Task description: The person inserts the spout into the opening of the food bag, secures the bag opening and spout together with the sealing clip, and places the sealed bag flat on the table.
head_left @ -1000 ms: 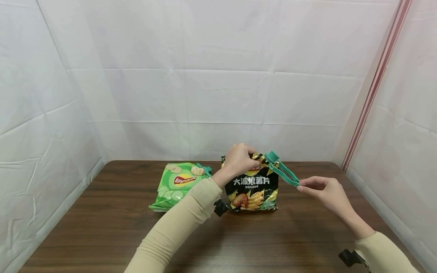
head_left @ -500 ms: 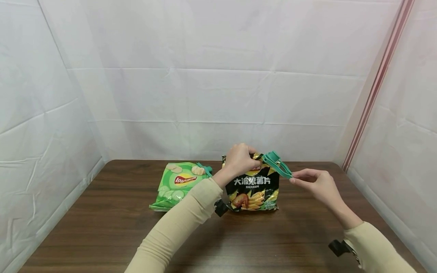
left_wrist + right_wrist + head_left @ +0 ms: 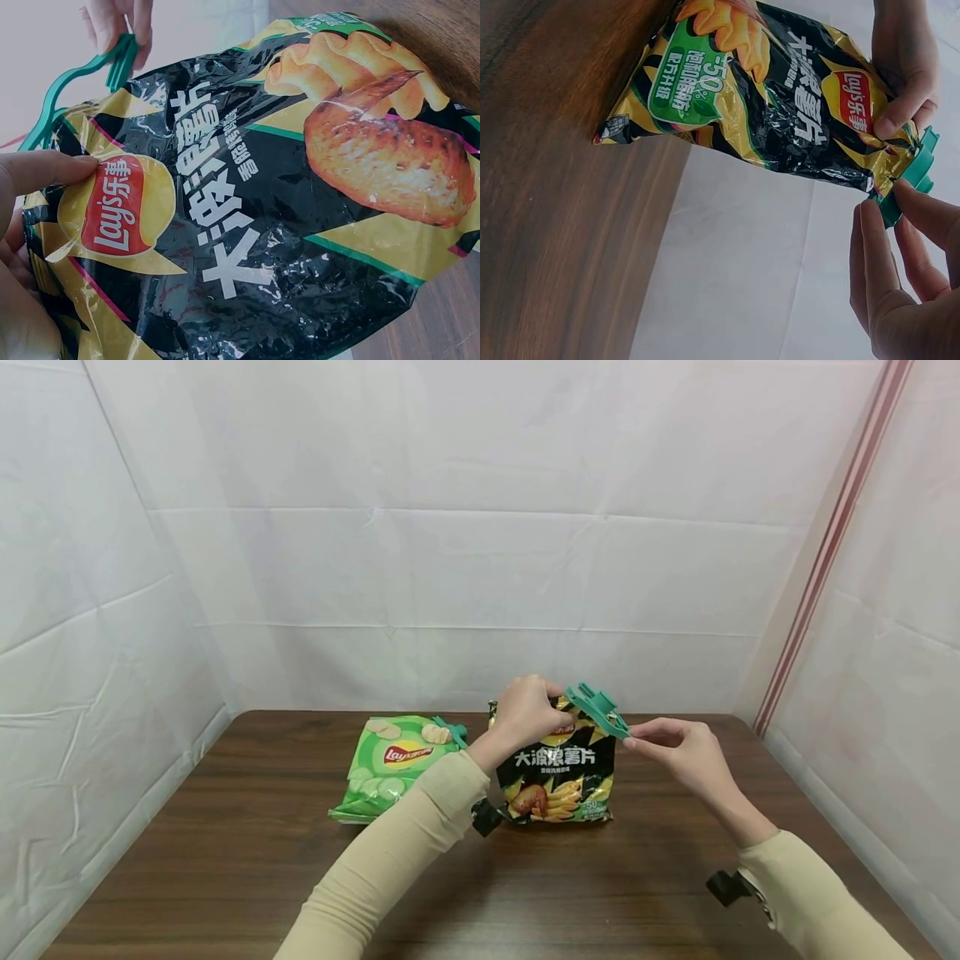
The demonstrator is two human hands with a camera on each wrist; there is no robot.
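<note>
A black and gold chip bag (image 3: 555,777) stands upright on the table, its top pinched by my left hand (image 3: 527,714). In the left wrist view, the thumb (image 3: 52,174) presses beside the bag's red logo. My right hand (image 3: 686,758) pinches one end of a teal bag clip (image 3: 597,708) with thumb and fingertips. The clip lies slanted across the bag's top right corner. In the right wrist view the bag's crumpled top edge meets the clip (image 3: 919,166); whether its bars are fastened cannot be told.
A green chip bag (image 3: 390,760) lies to the left, partly behind my left sleeve (image 3: 405,827), with another teal clip (image 3: 453,732) at its top right corner. The brown wooden table (image 3: 225,860) has pale sheet walls (image 3: 480,568) behind and at both sides.
The right hand has moved left and slightly up, bringing the clip from beside the bag onto its top corner. The clip's bars now appear closer together. The left hand has stayed in place.
</note>
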